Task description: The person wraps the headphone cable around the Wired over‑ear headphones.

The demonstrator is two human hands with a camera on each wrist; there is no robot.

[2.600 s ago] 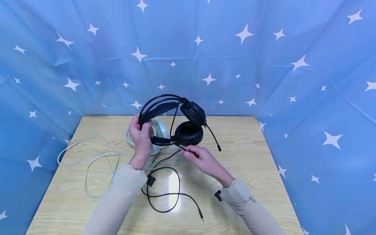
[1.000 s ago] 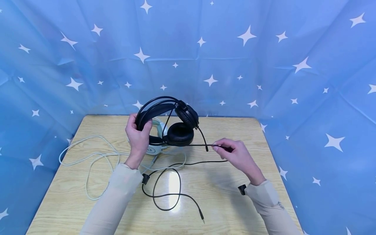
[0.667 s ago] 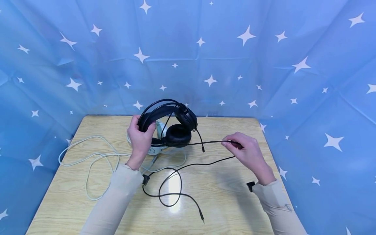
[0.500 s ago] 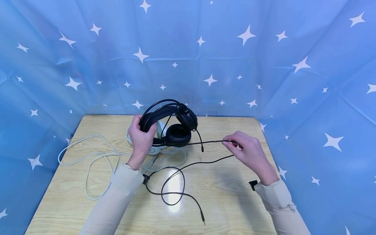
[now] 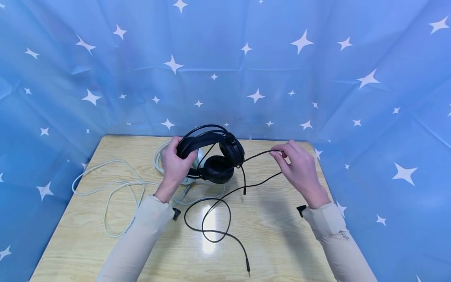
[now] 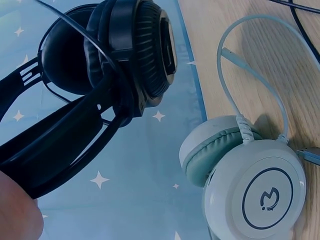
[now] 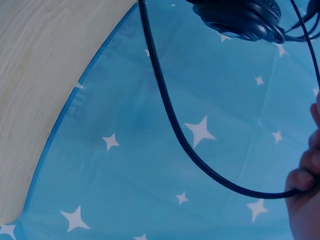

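Note:
My left hand (image 5: 175,164) grips the headband of a black headset (image 5: 219,169), held up off the table with its ear cups toward the right. A thin microphone boom hangs from one cup. Out to the right, my right hand (image 5: 299,168) pinches the headset's black cable (image 5: 258,155), which runs across from the lower cup. From that hand the cable drops to the table in loops and ends in a plug (image 5: 248,265). In the right wrist view the cable (image 7: 172,117) curves down into my curled fingers. My left thumb shows at the left wrist view's corner.
White-and-mint headphones (image 6: 255,190) lie on the wooden table (image 5: 88,235), partly behind my left hand and the black headset in the head view. Their pale cable (image 5: 105,188) spreads in loops at the left. A blue starred curtain (image 5: 225,58) surrounds the table's back and sides.
My right hand has moved right and up, drawing the black cable away from the headset. My left hand has carried the headset slightly right and lower. The loops on the table have shifted.

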